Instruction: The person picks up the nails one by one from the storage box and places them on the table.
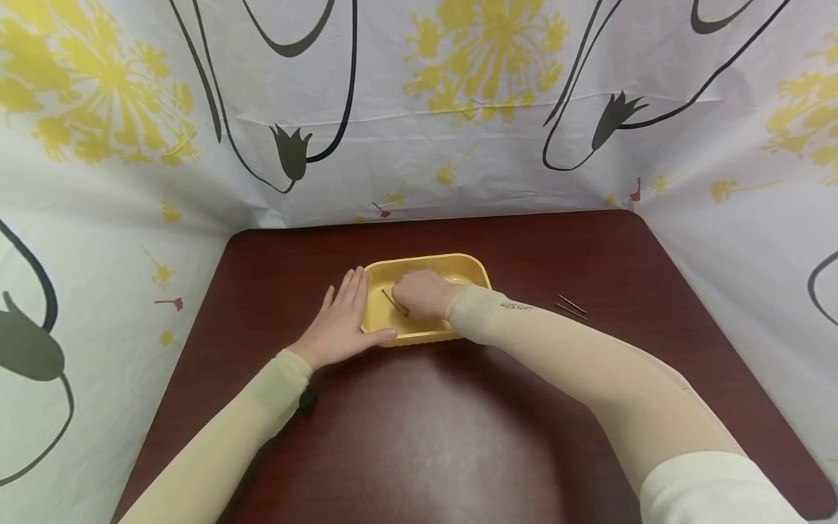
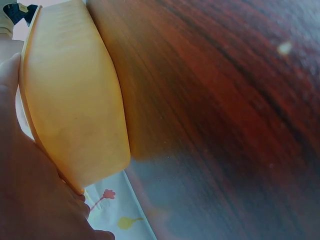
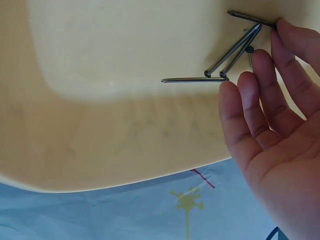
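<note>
A yellow plastic tray (image 1: 427,339) with rounded corners stands on the table. My left hand (image 1: 340,320) rests against its left end, fingers straight and thumb along the near rim. The left wrist view shows that hand beside the tray's outer wall (image 2: 75,95). Inside the tray is my right hand (image 1: 422,295). In the right wrist view, my right hand (image 3: 280,110) pinches the head end of a nail (image 3: 247,18) between thumb and forefinger. Several loose nails (image 3: 232,52) lie on the tray floor by the fingertips, one partly hidden behind the fingers.
Two more nails (image 1: 572,306) lie on the dark red-brown table (image 1: 419,437), to the right of the tray. A white cloth (image 1: 406,160) printed with flowers hangs around the table's back and sides.
</note>
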The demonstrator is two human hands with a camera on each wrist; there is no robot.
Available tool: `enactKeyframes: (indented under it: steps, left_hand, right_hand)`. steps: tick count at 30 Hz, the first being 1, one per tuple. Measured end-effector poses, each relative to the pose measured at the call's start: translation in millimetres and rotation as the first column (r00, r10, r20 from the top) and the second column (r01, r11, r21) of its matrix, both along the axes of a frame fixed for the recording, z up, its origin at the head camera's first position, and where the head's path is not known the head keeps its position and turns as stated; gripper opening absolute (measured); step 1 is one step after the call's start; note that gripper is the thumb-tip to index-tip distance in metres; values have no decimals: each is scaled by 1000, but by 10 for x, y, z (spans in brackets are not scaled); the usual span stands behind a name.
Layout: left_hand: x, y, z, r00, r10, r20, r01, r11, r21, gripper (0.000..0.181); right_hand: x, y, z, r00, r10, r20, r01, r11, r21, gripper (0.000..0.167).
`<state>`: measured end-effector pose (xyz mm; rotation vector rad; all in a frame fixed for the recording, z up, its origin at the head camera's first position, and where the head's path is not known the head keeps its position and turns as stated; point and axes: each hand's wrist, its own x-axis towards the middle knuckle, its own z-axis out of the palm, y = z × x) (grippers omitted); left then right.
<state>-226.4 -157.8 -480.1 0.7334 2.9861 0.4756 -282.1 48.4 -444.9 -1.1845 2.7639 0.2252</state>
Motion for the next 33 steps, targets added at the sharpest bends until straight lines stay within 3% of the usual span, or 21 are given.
enactKeyframes:
  steps: [11,18,24,33]
  left_hand:
    - [-26,-21,-1,1000,-5,9,5,1000,-4,122]
    - [-62,-37,-5,1000,-9,0,9,1000,-10,120]
    - [-73,-44,-3,1000,-16,3,17,1000,-16,122]
    - [-47,-19,11,1000,8,14,-7,1000,-4,121]
  right_hand:
    - [-48,26,46,999,30,35,-29,999,-37,23]
    - [-75,57,154,999,26,35,-24,998,-62,16]
    - [-95,105,205,999,40,9,-39,994,-101,20]
    - [-54,212,359,1000,25,5,-24,988,-155,11]
